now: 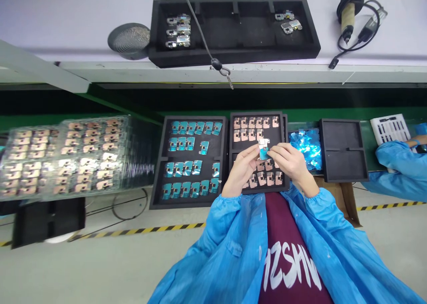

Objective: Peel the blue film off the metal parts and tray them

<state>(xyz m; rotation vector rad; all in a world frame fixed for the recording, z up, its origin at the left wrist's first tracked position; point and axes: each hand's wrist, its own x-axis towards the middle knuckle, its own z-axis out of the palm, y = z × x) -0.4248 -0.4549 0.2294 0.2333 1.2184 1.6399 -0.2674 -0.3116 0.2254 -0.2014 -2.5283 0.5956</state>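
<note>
Between my two hands is a small metal plate with blue film, raised over a black foam tray. My left hand pinches its left edge, and the fingers of my right hand are closed at its right side. Rows of copper-coloured plates lie in the tray beneath, some of them hidden by my hands. In the black tray on the left are rows of similar plates covered in blue film.
Stacked clear trays with copper-coloured parts stand at far left. Right of my hands are a pile of blue film pieces and a black tray. A co-worker's sleeve is at the right edge. A hook hangs from a cord ahead.
</note>
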